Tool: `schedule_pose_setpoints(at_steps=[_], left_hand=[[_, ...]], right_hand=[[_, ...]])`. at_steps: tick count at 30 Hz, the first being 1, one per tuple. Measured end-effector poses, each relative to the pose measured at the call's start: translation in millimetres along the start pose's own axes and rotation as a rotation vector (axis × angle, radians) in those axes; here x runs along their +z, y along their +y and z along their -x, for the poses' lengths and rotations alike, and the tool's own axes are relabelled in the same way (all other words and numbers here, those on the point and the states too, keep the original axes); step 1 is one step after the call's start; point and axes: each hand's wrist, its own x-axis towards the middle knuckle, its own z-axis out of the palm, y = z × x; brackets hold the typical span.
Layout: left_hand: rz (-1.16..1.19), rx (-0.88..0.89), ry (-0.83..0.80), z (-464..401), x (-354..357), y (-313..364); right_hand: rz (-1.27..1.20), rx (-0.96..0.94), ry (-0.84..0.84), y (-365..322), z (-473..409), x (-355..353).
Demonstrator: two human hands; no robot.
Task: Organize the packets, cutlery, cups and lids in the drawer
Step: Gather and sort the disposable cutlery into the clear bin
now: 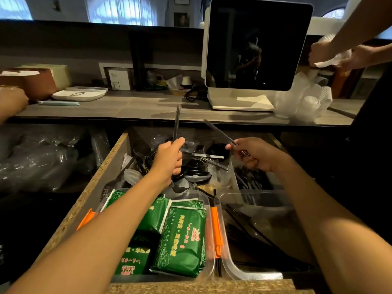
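Grey wooden counter (148,105) under bright curtained windows (123,9), dim room.

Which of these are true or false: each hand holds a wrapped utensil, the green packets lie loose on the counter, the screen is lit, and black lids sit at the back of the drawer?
1. Each hand holds a wrapped utensil: true; the left hand and right hand each grip one.
2. The green packets lie loose on the counter: false; they sit in a clear container in the drawer.
3. The screen is lit: false; it is dark.
4. Black lids sit at the back of the drawer: true.
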Motion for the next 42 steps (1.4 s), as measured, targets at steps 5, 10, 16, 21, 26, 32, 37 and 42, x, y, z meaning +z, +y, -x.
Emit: schedule_pose_setpoints(at_steps=[5, 10, 16, 21, 26, 32, 37, 42], left_hand=[[0.092, 0.003, 0.026, 4.3, 11.6, 2.6], [0.157, 0.016, 0.076, 6.1, 13.8, 8.4], [0.013, 0.097, 0.294, 3.7, 12.6, 12.1], [0.18, 0.045, 0.278, -2.6, 3.2, 9.6], [0.206, -0.029, 0.24, -7.6, -1.3, -3.8], [0.168, -0.012, 0.245, -7.1, -4.7, -4.3], [0.158, -0.017, 0.247, -6.3, -4.7, -3.6], [0.144, -0.01, 0.238, -5.9, -3.1, -3.5]], right_hand=[[-0.207, -0.117, 0.001, -13.6, -1.2, 46.9], [-0.137, -0.258, -0.108, -21.8, 9.3, 84.0], [-0.058, -0.222, -0.25, -15.2, 9.9, 77.6], [0.671, 0.021, -0.343, 9.7, -2.8, 47.3], [0.399, 0.092, -0.479, 27.4, -6.4, 54.2], [0.508, 0.138, -0.578, 27.1, -2.1, 68.0], [0.562, 0.168, -0.629, 25.6, -1.6, 73.4], [0.457, 0.138, -0.59, 29.1, -4.7, 71.5]])
